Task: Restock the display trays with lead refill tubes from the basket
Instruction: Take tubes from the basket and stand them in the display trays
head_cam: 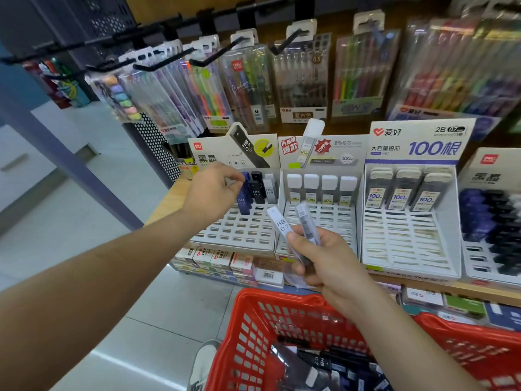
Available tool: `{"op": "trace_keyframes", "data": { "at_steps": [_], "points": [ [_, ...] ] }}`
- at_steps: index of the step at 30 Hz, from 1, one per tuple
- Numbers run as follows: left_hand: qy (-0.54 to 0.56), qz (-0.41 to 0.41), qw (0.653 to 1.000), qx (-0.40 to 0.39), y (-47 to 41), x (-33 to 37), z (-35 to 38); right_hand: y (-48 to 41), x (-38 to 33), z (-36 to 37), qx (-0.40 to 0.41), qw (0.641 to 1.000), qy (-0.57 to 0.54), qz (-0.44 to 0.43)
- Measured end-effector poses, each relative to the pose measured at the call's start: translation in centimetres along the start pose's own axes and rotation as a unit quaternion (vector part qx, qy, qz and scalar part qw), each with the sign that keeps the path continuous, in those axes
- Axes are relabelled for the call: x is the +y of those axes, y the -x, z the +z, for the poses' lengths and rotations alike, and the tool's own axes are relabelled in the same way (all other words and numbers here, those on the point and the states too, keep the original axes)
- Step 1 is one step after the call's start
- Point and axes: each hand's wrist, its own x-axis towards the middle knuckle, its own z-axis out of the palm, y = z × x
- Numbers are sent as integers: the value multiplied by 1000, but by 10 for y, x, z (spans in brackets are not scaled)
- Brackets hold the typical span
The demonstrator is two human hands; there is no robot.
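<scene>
Slotting step: the left hand (214,190) pinches a blue tube (244,200) in the tray (239,234) beyond it, while the right hand (321,261) grips two tubes (279,224) (white, clear), probably to slot next.

View: one wide-angle camera worn on the person's head.
Facing: forward and down, onto the shelf (158,210) front edge and its trays (239,235).
Nearness: close, at arm's reach; both forearms enter from the bottom edge, with the left hand (211,193) and right hand (318,258) mid-frame.
Top: hanging pen packs (304,80).
Bottom: basket (267,293), below the shelf's front edge.
Left: floor (84,249).
Lens: straight lines bow near the corners.
</scene>
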Motion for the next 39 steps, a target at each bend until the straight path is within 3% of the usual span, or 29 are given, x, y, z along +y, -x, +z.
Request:
{"op": "trace_keyframes", "data": {
  "at_steps": [2, 4, 5, 7, 13, 17, 21, 39],
  "points": [
    [163, -60, 981, -85, 1, 22, -9, -2, 0, 1, 9, 1000, 1, -17],
    [302, -112, 911, -257, 5, 45, -20, -4, -1, 1, 16, 999, -6, -36],
    [312, -113, 886, -325, 7, 53, -22, -4, -2, 2, 19, 999, -6, -47],
    [301, -95, 872, -375, 11, 61, -21, -4, -4, 2, 28, 998, 1, -63],
    [298, -96, 927, -207, -6, 49, -26, -8, -6, -7, 70, 997, 25, -36],
    [112, -22, 985, -130, -21, 26, -32, -14, -5, -21, 89, 996, 8, -6],
    [7, 27, 995, -96, -17, 20, -20, -16, -3, -26, 90, 996, -2, -12],
    [-28, 84, 985, -148, -9, 23, 10, -15, 0, -32, 80, 997, -10, -16]
  ]
}}
